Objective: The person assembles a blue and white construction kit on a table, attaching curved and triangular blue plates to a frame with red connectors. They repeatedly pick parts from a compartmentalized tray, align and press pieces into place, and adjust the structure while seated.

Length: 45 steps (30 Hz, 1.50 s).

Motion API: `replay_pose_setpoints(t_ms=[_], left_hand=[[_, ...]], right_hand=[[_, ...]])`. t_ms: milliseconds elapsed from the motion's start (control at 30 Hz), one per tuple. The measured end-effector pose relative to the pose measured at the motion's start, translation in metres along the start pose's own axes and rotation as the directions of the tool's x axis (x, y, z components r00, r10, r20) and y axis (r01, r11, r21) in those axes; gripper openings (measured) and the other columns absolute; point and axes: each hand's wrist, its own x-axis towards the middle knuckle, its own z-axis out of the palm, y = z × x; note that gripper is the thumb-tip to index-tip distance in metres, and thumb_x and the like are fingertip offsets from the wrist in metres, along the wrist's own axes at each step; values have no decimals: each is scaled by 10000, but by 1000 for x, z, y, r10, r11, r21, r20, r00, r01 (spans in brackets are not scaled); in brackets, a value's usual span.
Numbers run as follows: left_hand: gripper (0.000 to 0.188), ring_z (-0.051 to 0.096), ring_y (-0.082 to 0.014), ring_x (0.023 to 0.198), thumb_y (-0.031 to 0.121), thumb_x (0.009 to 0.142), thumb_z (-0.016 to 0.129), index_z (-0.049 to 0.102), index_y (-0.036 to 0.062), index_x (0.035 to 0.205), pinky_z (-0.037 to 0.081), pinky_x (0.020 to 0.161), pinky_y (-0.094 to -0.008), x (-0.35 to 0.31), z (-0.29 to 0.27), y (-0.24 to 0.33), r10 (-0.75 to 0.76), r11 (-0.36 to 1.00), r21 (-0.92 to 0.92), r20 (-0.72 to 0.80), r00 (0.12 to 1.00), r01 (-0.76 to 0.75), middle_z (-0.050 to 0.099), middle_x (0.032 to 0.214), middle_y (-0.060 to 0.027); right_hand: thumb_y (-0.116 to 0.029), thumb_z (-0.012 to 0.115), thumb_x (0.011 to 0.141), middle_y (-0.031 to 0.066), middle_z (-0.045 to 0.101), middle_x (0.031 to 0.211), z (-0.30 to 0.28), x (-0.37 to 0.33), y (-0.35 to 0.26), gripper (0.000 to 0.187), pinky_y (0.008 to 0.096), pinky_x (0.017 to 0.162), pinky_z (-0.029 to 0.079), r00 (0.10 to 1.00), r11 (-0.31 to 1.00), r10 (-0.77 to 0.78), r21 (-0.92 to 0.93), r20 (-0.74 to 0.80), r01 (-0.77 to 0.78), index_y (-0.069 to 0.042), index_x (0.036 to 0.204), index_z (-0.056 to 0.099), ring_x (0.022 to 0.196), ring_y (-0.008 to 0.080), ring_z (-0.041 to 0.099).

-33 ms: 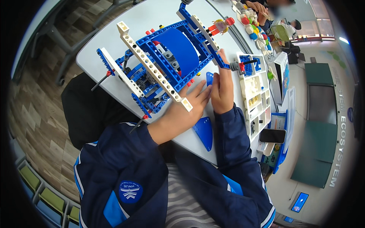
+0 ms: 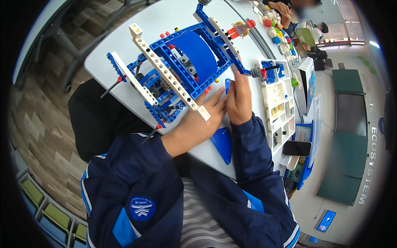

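A blue and white building-brick model with beams, a curved blue panel and black axles stands on the white table. A small minifigure sits at its far right edge. My left hand rests beside the model's near side, fingers stretched out and apart, partly hidden behind a white beam. My right hand stands upright at the model's right corner, fingers extended below a blue beam, their tips partly hidden. Between both hands shows part of a small blue panel. A pointed blue panel lies near the table edge by my right sleeve.
To the right lies a white sorting tray with small parts. Beyond it are a black phone, a blue bin and a box. Colourful bricks lie at the far right, near another person's hands.
My right hand has drawn slightly down and left, its fingertips lower against the blue beam. The left hand and the model look nearly the same.
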Motion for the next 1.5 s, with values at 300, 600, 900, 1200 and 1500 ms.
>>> replay_pose_setpoints(t_ms=[300,600,900,1200,1500], left_hand=[[416,450,-259,1424,152,912,587,664,57,1310,273,1196,-569,1,-1,2,1,1000,-12,-91,996,-2,580,1459,-79],[542,492,-277,1376,127,890,638,534,38,1414,299,1198,-496,7,-19,-1,-98,984,-154,-36,995,91,582,1413,-115],[257,657,-248,950,55,886,703,671,-10,1133,537,770,-348,9,-35,0,-205,965,-208,-229,952,158,632,1005,-90],[110,683,-217,692,-36,855,744,700,-17,954,538,597,-297,-39,-102,54,-522,716,-632,-205,828,295,668,851,-103],[225,679,-167,765,4,941,694,682,-72,1152,547,708,-279,-102,-210,56,-574,817,-498,-755,317,292,722,975,-156]], right_hand=[[196,349,784,222,443,1539,-22,-24,76,720,436,1228,292,988,983,143,-108,-50,-148,22,1474,461,1493,396,353],[-204,482,1083,202,492,1511,-61,-24,26,487,463,1114,454,723,365,628,711,289,-601,8,1517,420,1357,303,519],[-209,504,1062,243,464,1498,-85,-43,-54,590,397,938,586,906,633,308,649,289,-423,-26,1587,305,1187,309,656],[111,646,795,131,593,1221,-83,-98,-44,648,357,848,534,921,968,208,64,330,-242,-169,1380,642,1009,268,634],[-51,746,806,125,546,1290,-54,-102,-41,540,364,855,494,929,999,-49,33,366,39,-229,1314,708,968,262,542]])
